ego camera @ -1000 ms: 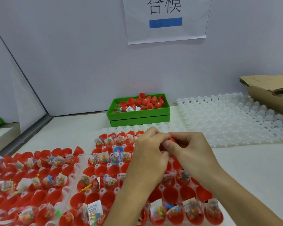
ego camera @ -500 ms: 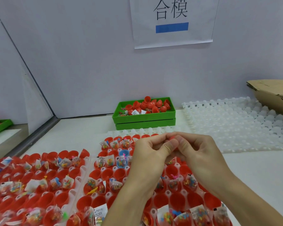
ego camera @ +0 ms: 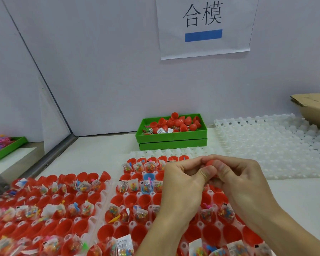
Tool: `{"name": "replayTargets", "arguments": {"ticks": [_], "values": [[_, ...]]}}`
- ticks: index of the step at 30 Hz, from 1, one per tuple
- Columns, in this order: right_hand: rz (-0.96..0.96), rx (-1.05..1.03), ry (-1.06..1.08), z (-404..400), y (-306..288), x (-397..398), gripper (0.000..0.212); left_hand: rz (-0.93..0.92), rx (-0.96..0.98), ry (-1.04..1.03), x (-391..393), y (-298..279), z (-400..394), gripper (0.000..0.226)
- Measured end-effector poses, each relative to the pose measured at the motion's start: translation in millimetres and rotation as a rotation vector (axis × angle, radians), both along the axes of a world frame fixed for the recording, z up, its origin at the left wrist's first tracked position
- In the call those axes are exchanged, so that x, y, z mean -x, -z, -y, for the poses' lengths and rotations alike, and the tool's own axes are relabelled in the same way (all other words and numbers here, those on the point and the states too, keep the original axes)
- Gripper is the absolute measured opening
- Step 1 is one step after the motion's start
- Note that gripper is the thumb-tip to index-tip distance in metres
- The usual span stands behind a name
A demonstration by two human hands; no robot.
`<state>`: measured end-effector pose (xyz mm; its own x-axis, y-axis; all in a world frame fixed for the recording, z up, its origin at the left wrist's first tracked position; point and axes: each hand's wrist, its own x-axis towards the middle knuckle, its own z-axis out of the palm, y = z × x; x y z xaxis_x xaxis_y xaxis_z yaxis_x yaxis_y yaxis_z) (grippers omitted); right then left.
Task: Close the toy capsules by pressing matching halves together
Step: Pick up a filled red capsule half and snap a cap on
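Over at the far left edge of the frame, a green tray (ego camera: 6, 147) of pink and mixed-colour bits sits beyond a grey partition. Lower left, a white holder tray (ego camera: 100, 206) carries rows of red capsule halves (ego camera: 67, 226), many with small packeted toys (ego camera: 85, 209) tucked inside. Just beside it toward the middle lies a second holder tray (ego camera: 131, 226) of the same red cups, with one blue capsule half (ego camera: 148, 177) among them. Above centre, near the wall, a green bin (ego camera: 171, 139) holds loose red halves. At centre, the left hand (ego camera: 181, 187) has its fingers curled and its thumb pressed against a red capsule (ego camera: 210, 163), of which only a small patch shows between the fingertips. The right hand (ego camera: 242, 180) meets it there, fingers curled round the same capsule; both hands hover above the second tray. On the wall at the top hangs a paper sign (ego camera: 204, 26) with a blue bar. Right of the hands an unfilled white grid tray (ego camera: 273, 143) lies flat, and a cardboard box (ego camera: 314, 108) sits at the right edge
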<state>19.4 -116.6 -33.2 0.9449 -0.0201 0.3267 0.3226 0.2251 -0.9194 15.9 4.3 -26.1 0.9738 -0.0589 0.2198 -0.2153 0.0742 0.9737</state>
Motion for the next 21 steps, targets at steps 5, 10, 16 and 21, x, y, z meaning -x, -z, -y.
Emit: {"name": "replayTargets", "arguments": {"ticks": [5,10,16,21], "values": [[0.007,-0.023,-0.001,-0.1,0.4,-1.7,0.022,0.013,-0.003,0.002,-1.4,0.9,0.0,0.024],[-0.052,-0.088,-0.098,2.4,-2.7,-4.6,0.025,0.052,-0.009,0.028,-3.2,0.0,-3.0,0.019],[-0.164,-0.248,-0.172,1.1,-6.3,-4.4,0.039,-0.021,0.013,0.052,-6.1,3.6,-2.8,0.035],[-0.204,-0.333,-0.201,1.3,-9.8,-1.4,0.045,0.062,-0.104,0.036,-7.6,3.3,-4.8,0.022]]}}
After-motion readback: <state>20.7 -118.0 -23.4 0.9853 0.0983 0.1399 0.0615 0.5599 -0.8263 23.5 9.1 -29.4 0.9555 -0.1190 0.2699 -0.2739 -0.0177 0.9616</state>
